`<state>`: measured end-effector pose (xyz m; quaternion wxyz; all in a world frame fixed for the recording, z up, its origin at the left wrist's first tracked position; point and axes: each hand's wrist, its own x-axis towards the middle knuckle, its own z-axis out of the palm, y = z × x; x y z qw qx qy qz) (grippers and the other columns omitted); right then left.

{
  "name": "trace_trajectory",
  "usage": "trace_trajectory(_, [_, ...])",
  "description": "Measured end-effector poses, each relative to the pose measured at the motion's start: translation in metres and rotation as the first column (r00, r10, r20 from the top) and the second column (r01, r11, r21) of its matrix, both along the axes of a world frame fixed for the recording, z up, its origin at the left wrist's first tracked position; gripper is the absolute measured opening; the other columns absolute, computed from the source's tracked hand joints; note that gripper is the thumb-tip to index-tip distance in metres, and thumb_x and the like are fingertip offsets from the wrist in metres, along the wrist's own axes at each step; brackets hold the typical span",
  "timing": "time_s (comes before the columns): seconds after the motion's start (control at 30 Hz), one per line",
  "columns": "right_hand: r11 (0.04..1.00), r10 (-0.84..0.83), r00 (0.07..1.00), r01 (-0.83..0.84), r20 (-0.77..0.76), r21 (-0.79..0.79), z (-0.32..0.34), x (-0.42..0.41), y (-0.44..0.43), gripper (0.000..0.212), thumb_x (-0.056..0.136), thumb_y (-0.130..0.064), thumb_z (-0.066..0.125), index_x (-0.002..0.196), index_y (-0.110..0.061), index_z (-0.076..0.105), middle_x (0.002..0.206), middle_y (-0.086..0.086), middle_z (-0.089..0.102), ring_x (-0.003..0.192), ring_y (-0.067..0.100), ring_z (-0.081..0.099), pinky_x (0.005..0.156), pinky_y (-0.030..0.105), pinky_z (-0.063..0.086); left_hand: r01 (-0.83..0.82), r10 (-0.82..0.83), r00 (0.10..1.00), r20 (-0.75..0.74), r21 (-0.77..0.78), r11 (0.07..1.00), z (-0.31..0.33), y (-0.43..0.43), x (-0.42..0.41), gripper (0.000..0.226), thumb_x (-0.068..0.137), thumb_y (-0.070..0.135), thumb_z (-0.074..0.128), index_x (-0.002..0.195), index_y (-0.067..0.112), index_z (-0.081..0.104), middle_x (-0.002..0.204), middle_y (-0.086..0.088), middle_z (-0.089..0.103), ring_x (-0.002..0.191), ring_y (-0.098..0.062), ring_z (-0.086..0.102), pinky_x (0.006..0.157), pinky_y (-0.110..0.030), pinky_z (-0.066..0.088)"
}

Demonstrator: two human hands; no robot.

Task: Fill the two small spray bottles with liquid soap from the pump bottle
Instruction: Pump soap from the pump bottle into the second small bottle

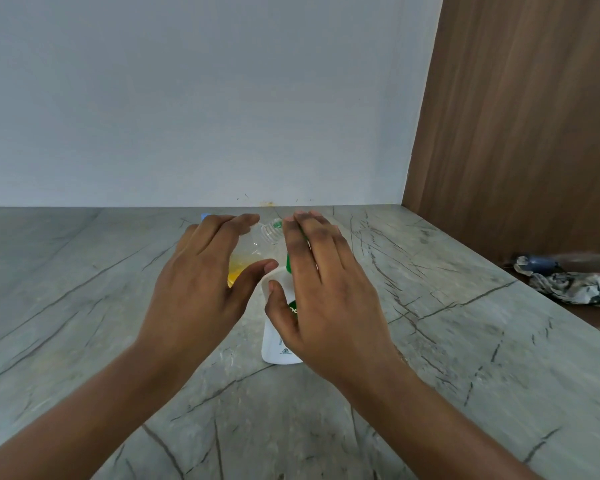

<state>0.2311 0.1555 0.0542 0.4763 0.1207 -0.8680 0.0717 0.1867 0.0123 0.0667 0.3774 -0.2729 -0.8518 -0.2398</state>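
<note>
Head view, sole entry. Item one: grey veined stone counter, backed by a pale wall, with a wood-grain panel standing at the right. Item two: white pump bottle with green label and green pump parts, upright on the counter at centre, largely covered by the right hand. Item three: clear small spray bottle, just behind and left of the pump bottle, cap off, threaded neck exposed; yellow-orange liquid sits in its lower part, upper part looks empty, so this one is judged partly filled. Item four: a blue sliver behind the left fingertips, possibly the second spray bottle or a cap; too hidden to tell, and its fill state cannot be read. Item five: left hand, fingers spread and loosely curved over the spray bottle, holding nothing; contact cannot be confirmed. Item six: right hand, fingers extended over the pump head, thumb lying against the bottle's front, not clasped around it. Item seven: crumpled patterned cloth on a lower surface at far right, well apart. Progress, as judged: first bottle under way, second bottle and recapping outstanding.
</note>
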Motion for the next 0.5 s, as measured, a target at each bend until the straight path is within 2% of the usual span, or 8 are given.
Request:
trace_trajectory(0.27, [1.0,0.008,1.0,-0.007,-0.02,0.012,-0.0039,-0.0004,0.0005,0.051,0.085,-0.022,0.057,0.127,0.005,0.052,0.125,0.019,0.055,0.122,0.03,0.048,0.102,0.036,0.042,-0.007,0.007,1.0,-0.001,-0.003,1.0,-0.003,-0.0011,0.0017,0.049,0.086,0.049,0.051,0.122,0.017,0.054,0.11,0.0,0.057,0.096,-0.019,0.054,0.069,-0.023,0.036])
trace_trajectory(0.4, [1.0,0.018,1.0,-0.018,-0.004,0.014,-0.0067,0.0053,0.0005,0.05,0.083,-0.021,0.053,0.127,0.005,0.052,0.124,0.018,0.055,0.121,0.029,0.048,0.102,0.035,0.042,0.011,-0.011,1.0,0.014,-0.007,1.0,-0.0064,-0.002,0.0045,0.051,0.085,0.05,0.045,0.122,0.018,0.054,0.109,0.002,0.057,0.095,-0.013,0.049,0.066,-0.015,0.032])
trace_trajectory(0.5, [1.0,0.009,1.0,-0.009,-0.004,0.01,-0.0079,0.0075,0.0006,0.05,0.083,-0.022,0.049,0.127,0.004,0.053,0.124,0.017,0.055,0.12,0.028,0.048,0.1,0.033,0.041,0.023,-0.023,1.0,0.013,-0.005,1.0,-0.0088,-0.0016,0.0056,0.051,0.085,0.05,0.044,0.121,0.016,0.055,0.108,0.001,0.057,0.093,-0.009,0.046,0.069,-0.007,0.03])
